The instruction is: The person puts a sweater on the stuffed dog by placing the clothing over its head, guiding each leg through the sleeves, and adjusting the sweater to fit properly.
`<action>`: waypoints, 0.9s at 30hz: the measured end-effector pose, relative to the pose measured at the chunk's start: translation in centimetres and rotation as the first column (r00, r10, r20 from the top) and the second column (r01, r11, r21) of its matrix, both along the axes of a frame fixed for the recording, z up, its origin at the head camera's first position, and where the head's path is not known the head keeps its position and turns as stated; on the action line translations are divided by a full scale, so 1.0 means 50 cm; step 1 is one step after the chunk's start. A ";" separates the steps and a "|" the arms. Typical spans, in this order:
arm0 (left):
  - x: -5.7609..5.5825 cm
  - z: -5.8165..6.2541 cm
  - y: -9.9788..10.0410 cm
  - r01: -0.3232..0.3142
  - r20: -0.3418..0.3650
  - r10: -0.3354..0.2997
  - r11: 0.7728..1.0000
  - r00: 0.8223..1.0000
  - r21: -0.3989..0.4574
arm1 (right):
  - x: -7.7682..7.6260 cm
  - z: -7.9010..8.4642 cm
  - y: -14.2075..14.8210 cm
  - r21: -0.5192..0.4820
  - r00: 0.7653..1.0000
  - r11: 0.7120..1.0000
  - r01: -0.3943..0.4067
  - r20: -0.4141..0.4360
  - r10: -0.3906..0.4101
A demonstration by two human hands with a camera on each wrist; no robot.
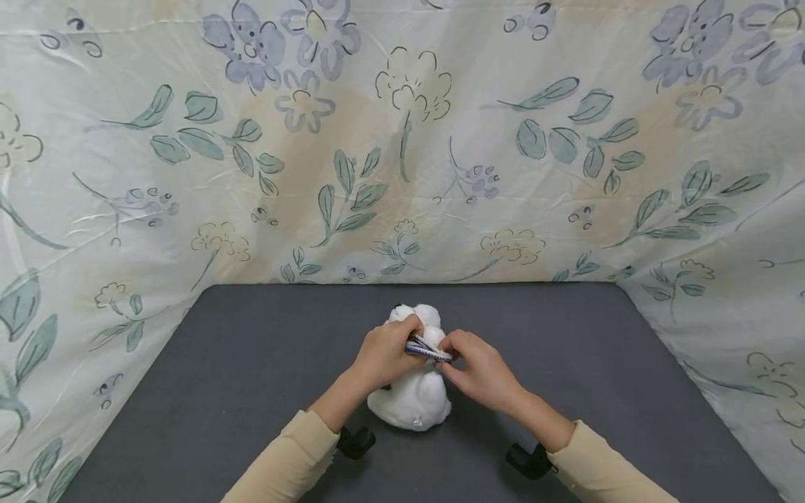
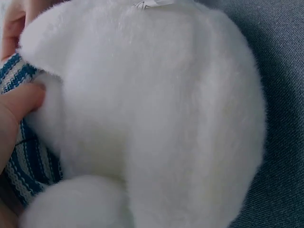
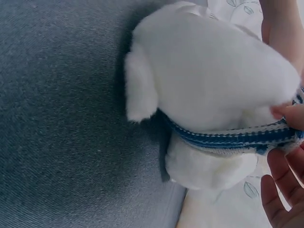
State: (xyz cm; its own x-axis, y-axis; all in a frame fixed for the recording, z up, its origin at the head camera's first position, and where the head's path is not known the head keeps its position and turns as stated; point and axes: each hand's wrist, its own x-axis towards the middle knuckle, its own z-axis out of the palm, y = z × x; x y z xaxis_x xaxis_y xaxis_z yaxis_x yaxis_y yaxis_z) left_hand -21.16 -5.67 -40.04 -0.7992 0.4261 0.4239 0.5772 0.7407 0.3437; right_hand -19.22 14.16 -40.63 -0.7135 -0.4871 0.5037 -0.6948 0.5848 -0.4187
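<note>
A white plush toy (image 1: 410,404) lies on the dark grey table between the two hands. Around its neck runs a knitted scarf (image 3: 228,139), striped blue and white. My left hand (image 1: 386,356) grips the scarf over the toy's upper part, and its thumb (image 2: 26,97) shows beside the white fur in the left wrist view. At the right side of the toy, my right hand (image 1: 481,368) pinches the scarf between thumb and fingers. The scarf stretches between both hands in the head view. Part of the toy's head is hidden behind the left hand.
The dark grey tabletop (image 1: 251,377) spreads around the toy. Behind it and along both sides hangs a floral cloth (image 1: 352,272). Black wrist mounts (image 1: 356,443) show below the forearms. A small white tag (image 2: 159,4) sticks out of the fur.
</note>
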 end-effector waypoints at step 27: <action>0.039 -0.001 0.000 0.072 -0.104 -0.075 0.997 0.992 -0.027 | 0.007 0.030 -0.006 0.053 0.999 0.998 0.038 0.032 -0.040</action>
